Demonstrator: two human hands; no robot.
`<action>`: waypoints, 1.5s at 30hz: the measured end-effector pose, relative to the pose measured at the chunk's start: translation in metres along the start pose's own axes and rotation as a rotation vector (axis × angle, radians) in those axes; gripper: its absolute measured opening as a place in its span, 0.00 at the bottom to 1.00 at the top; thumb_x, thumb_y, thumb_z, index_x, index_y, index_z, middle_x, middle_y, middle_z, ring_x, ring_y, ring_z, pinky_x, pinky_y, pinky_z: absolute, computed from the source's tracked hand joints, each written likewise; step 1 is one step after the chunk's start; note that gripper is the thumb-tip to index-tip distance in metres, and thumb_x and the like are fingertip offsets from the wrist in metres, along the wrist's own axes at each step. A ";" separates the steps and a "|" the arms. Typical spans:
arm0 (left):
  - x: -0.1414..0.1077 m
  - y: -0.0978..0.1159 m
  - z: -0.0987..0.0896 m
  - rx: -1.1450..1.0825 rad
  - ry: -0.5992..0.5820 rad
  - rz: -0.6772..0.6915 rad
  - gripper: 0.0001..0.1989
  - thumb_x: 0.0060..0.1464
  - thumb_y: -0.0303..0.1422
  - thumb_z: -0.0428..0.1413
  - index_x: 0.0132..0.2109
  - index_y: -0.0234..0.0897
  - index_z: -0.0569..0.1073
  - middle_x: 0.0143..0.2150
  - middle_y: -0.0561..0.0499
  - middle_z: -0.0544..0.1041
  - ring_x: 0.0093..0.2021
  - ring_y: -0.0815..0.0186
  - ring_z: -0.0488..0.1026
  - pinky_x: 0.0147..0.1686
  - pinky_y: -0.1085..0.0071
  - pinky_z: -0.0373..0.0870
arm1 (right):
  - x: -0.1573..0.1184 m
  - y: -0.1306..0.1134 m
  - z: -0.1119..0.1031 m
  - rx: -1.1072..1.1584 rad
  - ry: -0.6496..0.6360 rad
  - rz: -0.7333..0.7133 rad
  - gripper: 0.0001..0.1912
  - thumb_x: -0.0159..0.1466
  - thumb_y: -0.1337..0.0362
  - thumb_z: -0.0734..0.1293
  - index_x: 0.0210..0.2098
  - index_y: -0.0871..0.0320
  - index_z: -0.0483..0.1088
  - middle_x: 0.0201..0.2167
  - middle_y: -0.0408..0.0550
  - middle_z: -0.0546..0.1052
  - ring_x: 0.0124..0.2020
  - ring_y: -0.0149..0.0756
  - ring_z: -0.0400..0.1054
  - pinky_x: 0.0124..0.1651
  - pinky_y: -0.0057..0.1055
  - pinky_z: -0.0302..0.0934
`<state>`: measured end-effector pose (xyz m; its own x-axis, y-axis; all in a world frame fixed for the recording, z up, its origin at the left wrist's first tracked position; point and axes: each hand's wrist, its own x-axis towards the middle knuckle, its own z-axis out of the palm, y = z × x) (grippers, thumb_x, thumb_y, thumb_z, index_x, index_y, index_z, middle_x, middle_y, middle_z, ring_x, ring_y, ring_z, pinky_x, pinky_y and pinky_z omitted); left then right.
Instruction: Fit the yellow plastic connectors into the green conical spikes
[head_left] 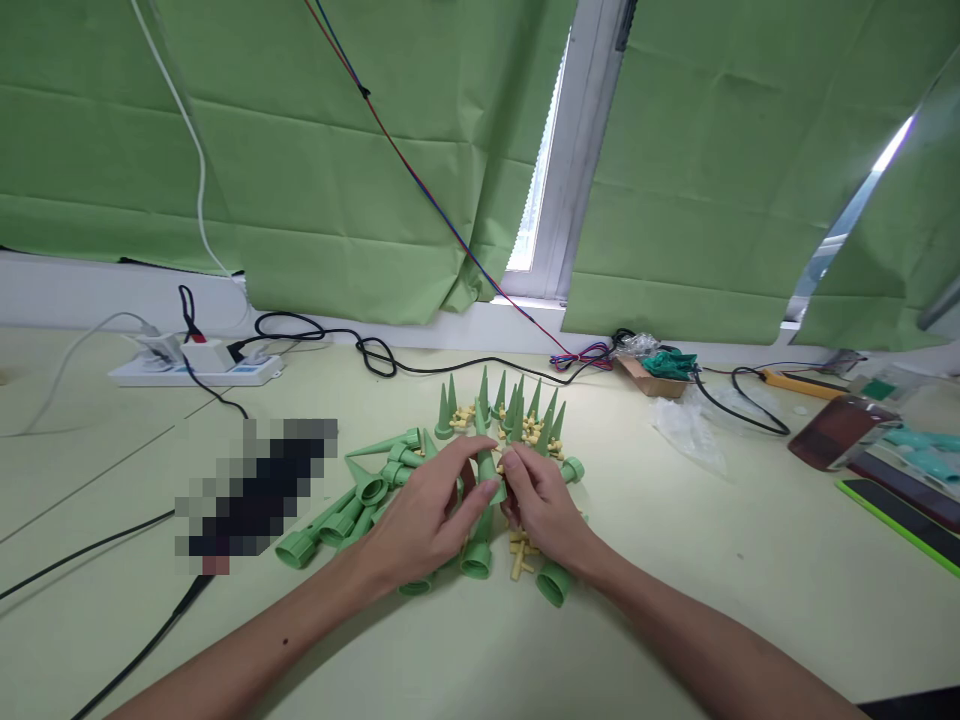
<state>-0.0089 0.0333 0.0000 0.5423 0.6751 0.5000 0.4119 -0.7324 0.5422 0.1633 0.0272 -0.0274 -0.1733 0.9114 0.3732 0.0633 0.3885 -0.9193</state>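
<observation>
My left hand (439,500) holds a green cone (487,468) between thumb and fingers, its tip upward and its wide end toward me. Close against that cone's right side, my right hand (544,500) is closed in a pinch; what lies between its fingers is hidden. Several green cones (341,520) lie in a pile to the left and under my hands. Behind my hands, other green cones (484,392) stand upright with small yellow fittings (534,430) among them. More yellow fittings (520,562) lie below my right hand, beside a lying cone (553,583).
A white power strip (195,372) and black cable (480,362) run along the back. A pixelated dark object (262,490) lies left. At right are a small cardboard box (656,378), plastic bag (686,430), reddish-brown bottle (840,432) and green-edged phone (904,522).
</observation>
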 end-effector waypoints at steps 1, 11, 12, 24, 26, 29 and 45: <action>0.000 0.000 0.000 0.017 0.004 0.022 0.15 0.65 0.33 0.48 0.58 0.43 0.60 0.33 0.55 0.69 0.27 0.71 0.65 0.31 0.73 0.64 | 0.000 0.000 0.000 -0.008 -0.003 0.008 0.22 0.71 0.49 0.54 0.26 0.55 0.55 0.19 0.37 0.59 0.19 0.27 0.54 0.24 0.27 0.50; -0.001 -0.003 0.004 0.092 0.054 0.102 0.19 0.64 0.31 0.49 0.60 0.41 0.57 0.33 0.55 0.69 0.26 0.72 0.65 0.27 0.75 0.64 | 0.002 0.006 0.001 0.013 0.004 0.006 0.23 0.71 0.50 0.55 0.23 0.55 0.54 0.16 0.35 0.54 0.17 0.26 0.49 0.23 0.28 0.47; -0.002 -0.004 0.005 0.101 0.058 0.111 0.20 0.64 0.31 0.49 0.61 0.41 0.56 0.33 0.55 0.69 0.26 0.72 0.65 0.27 0.75 0.63 | 0.002 0.006 0.001 0.020 0.005 0.009 0.24 0.71 0.50 0.55 0.23 0.55 0.53 0.16 0.35 0.54 0.17 0.26 0.49 0.23 0.28 0.47; -0.004 -0.009 0.010 0.122 0.052 0.148 0.29 0.63 0.29 0.50 0.66 0.40 0.47 0.33 0.54 0.71 0.22 0.72 0.63 0.23 0.76 0.61 | 0.005 0.004 0.000 0.139 -0.006 0.095 0.26 0.70 0.54 0.57 0.18 0.55 0.49 0.12 0.34 0.51 0.14 0.24 0.46 0.19 0.25 0.45; -0.003 -0.009 0.009 0.161 0.033 0.154 0.28 0.64 0.29 0.49 0.67 0.40 0.48 0.32 0.54 0.72 0.22 0.72 0.64 0.24 0.75 0.63 | 0.005 0.001 0.000 0.162 -0.014 0.103 0.26 0.70 0.56 0.57 0.18 0.55 0.49 0.12 0.34 0.52 0.13 0.23 0.46 0.18 0.25 0.44; -0.002 -0.009 0.008 0.176 0.016 0.224 0.23 0.64 0.25 0.48 0.64 0.42 0.55 0.43 0.48 0.74 0.35 0.68 0.73 0.33 0.73 0.69 | 0.006 -0.001 0.001 0.217 -0.016 0.115 0.24 0.68 0.58 0.59 0.18 0.55 0.50 0.12 0.34 0.53 0.13 0.23 0.45 0.17 0.24 0.44; 0.005 0.003 0.004 -0.085 0.151 -0.151 0.14 0.66 0.36 0.46 0.57 0.43 0.62 0.47 0.49 0.68 0.30 0.72 0.67 0.29 0.74 0.67 | 0.007 -0.007 -0.001 0.201 0.131 0.066 0.23 0.69 0.49 0.59 0.23 0.57 0.59 0.16 0.35 0.60 0.12 0.23 0.54 0.15 0.23 0.49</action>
<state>-0.0020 0.0340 0.0015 0.3608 0.7869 0.5006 0.4133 -0.6161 0.6705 0.1622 0.0307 -0.0179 -0.0451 0.9488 0.3125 -0.1286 0.3047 -0.9437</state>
